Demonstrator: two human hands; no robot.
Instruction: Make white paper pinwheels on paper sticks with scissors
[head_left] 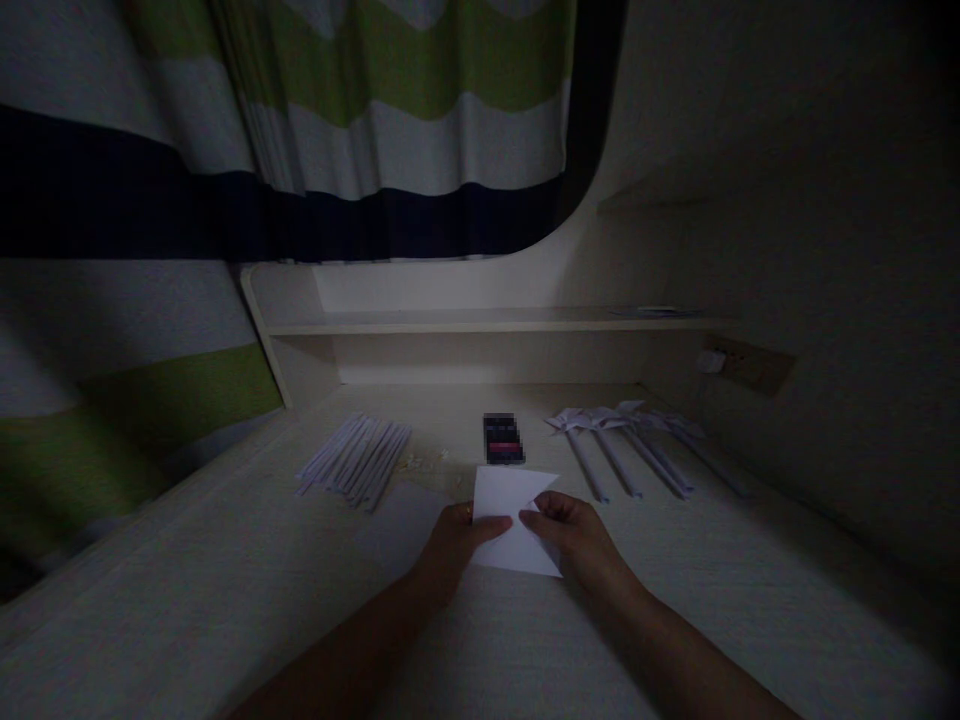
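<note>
Currently in hand: white paper, just below the middle of the frame, over the table; whether it touches the tabletop, one cannot tell.
Left hand: clamped on the paper's left edge, thumb lying on top and pointing right, the other fingers mostly hidden underneath.
Right hand: pinching the paper's right side, thumb and curled forefinger closed on it; the two thumb tips nearly meet.
Paper's shape: one corner pokes out above the right fingers, another below, and the edge dips inward between them.
Phone: centre of the frame, dark and blurred into blocks, with a red band, just beyond the paper.
Rolled sticks: left of centre, side by side, slanting.
Scraps: between sticks and phone, too small to make out.
Loose sheet: flat, near the left hand.
Pinwheels: right of centre, in a row, stems pointing to the lower right.
Shelf: across the middle.
Curtain: upper left, green, white and navy.
</note>
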